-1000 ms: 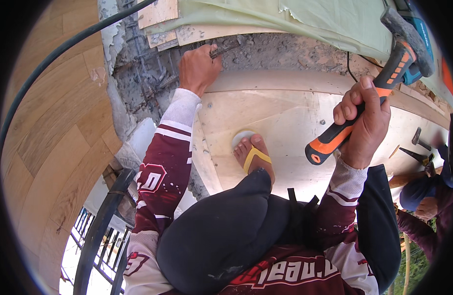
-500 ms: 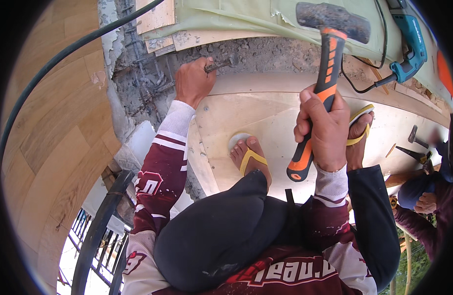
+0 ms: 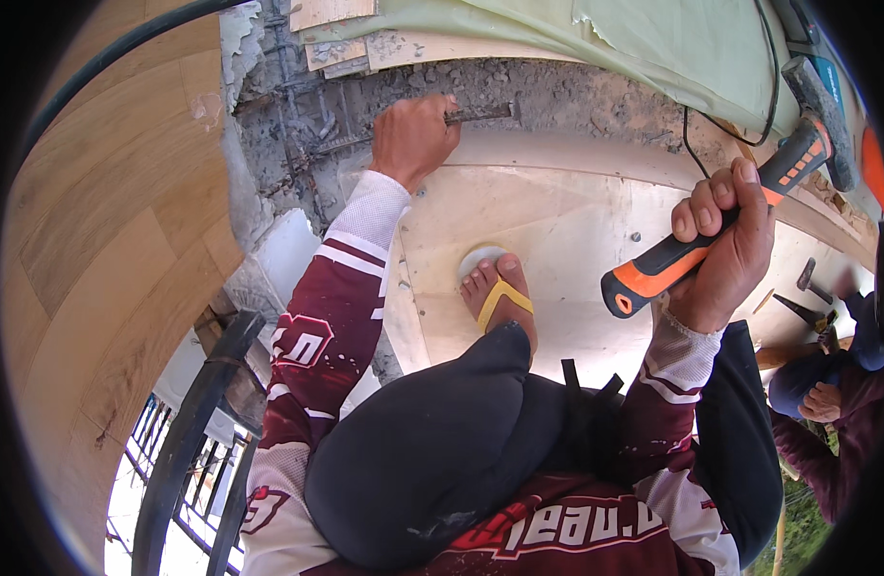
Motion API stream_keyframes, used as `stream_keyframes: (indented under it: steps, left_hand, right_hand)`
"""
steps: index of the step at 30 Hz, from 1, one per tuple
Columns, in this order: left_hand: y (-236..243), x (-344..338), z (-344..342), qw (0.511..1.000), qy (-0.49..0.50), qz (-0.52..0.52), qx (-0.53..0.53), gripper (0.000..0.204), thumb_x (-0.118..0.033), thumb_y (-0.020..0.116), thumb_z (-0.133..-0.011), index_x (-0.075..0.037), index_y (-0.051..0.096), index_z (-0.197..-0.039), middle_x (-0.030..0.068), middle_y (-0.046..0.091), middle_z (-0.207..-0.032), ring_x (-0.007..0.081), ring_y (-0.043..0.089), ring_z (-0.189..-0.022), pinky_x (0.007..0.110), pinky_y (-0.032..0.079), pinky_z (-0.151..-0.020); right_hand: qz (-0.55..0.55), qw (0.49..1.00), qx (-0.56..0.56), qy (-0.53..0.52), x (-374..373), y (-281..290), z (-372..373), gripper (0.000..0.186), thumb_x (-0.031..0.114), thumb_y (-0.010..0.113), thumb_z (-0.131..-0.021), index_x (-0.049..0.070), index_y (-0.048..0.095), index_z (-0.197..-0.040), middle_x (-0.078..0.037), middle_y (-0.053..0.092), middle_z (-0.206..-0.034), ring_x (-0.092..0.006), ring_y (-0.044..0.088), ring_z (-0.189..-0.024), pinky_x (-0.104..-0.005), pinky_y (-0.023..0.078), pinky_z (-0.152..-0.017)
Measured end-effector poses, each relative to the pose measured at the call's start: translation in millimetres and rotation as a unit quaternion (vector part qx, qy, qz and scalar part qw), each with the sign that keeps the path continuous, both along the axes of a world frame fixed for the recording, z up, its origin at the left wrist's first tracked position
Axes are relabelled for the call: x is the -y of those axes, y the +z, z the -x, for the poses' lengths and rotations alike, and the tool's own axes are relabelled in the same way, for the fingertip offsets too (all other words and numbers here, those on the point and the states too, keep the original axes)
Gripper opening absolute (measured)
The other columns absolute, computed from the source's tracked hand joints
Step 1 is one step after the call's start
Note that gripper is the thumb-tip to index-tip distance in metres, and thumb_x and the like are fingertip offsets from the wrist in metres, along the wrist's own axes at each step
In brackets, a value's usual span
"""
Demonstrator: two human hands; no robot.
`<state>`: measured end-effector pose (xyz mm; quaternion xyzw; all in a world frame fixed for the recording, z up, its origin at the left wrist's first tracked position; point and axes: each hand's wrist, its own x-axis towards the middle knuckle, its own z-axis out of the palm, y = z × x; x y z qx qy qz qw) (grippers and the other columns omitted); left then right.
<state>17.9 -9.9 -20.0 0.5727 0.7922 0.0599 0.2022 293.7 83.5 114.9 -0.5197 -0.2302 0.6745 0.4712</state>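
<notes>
Chisel: a dark steel chisel (image 3: 476, 113) lies nearly level against the broken concrete edge (image 3: 557, 91), its point toward the right, just above the top edge of the plywood sheet (image 3: 576, 211).
Left hand: my left hand (image 3: 413, 139) is closed fully round the chisel's shank, knuckles up, close to the bared reinforcing bars (image 3: 303, 125) at the left end of the concrete.
Right hand: my right hand (image 3: 720, 240) is wrapped tight on the orange and black grip of the hammer (image 3: 749, 192), raised well apart from the chisel, with the head up near the top right corner.
Doing it well: I judge the blow should land square on the chisel's struck end, which my fist hides here, so I want the shank steady, the fingers clear of that end, and the swing short enough to stay accurate.
Risk: a glancing hit would likely catch my left knuckles or skid the point off the concrete.
Footing: my foot in a yellow-strapped sandal (image 3: 500, 293) stands on the plywood, below the chisel.
Around: a green sheet (image 3: 653, 48) and a black cable (image 3: 730, 125) lie beyond the concrete; another person (image 3: 826, 403) crouches at the right edge, near more hammers (image 3: 807, 283) on the plywood.
</notes>
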Motion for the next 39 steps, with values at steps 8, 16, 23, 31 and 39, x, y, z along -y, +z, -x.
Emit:
stream_keyframes:
  steps: [8, 16, 23, 31, 39]
  left_hand:
    - [4, -14, 10, 0.999, 0.03, -0.036, -0.004, 0.021, -0.021, 0.07, -0.08, -0.009, 0.077, -0.095, 0.0181, 0.071, -0.077, 0.0366, 0.07, -0.07, 0.045, 0.056, -0.066]
    - [11, -12, 13, 0.999, 0.036, -0.035, 0.015, 0.023, -0.021, 0.071, -0.08, -0.007, 0.077, -0.097, 0.0196, 0.071, -0.078, 0.0371, 0.07, -0.071, 0.045, 0.056, -0.067]
    - [12, -7, 10, 0.999, 0.024, -0.018, 0.01, 0.022, -0.02, 0.072, -0.079, -0.008, 0.076, -0.097, 0.0194, 0.071, -0.081, 0.0374, 0.07, -0.074, 0.045, 0.056, -0.069]
    - [11, 0, 7, 0.999, 0.001, -0.034, 0.01, 0.02, -0.02, 0.072, -0.079, -0.008, 0.076, -0.094, 0.0186, 0.071, -0.078, 0.0374, 0.07, -0.072, 0.046, 0.056, -0.067]
    - [3, -5, 12, 1.0, -0.006, -0.017, -0.011, 0.024, -0.022, 0.072, -0.079, -0.009, 0.077, -0.099, 0.0167, 0.071, -0.075, 0.0354, 0.07, -0.069, 0.045, 0.056, -0.065]
  right_hand:
    - [-0.062, 0.986, 0.011, -0.153, -29, 40, 16, 0.019, 0.018, 0.054, -0.102, 0.007, 0.048, -0.088, 0.0, 0.046, -0.074, -0.0082, 0.045, -0.057, -0.0267, 0.043, -0.05]
    - [0.14, 0.924, 0.18, 0.306, 47, -23, 34, 0.012, 0.012, 0.061, -0.095, 0.003, 0.054, -0.096, -0.002, 0.053, -0.058, -0.0098, 0.048, -0.041, -0.0254, 0.041, -0.04]
    - [-0.055, 0.991, 0.118, 0.009, -28, 30, -18, 0.011, 0.013, 0.059, -0.098, 0.003, 0.055, -0.095, -0.001, 0.046, -0.071, -0.0078, 0.044, -0.053, -0.0252, 0.04, -0.045]
    - [-0.016, 0.999, 0.044, -0.02, -8, 14, -4, 0.015, 0.017, 0.058, -0.098, 0.003, 0.053, -0.098, -0.001, 0.045, -0.072, -0.0085, 0.045, -0.053, -0.0271, 0.043, -0.043]
    - [-0.047, 0.997, 0.041, -0.054, -14, 31, -10, 0.019, 0.02, 0.058, -0.1, 0.006, 0.051, -0.089, -0.001, 0.044, -0.069, -0.0101, 0.044, -0.055, -0.0261, 0.043, -0.049]
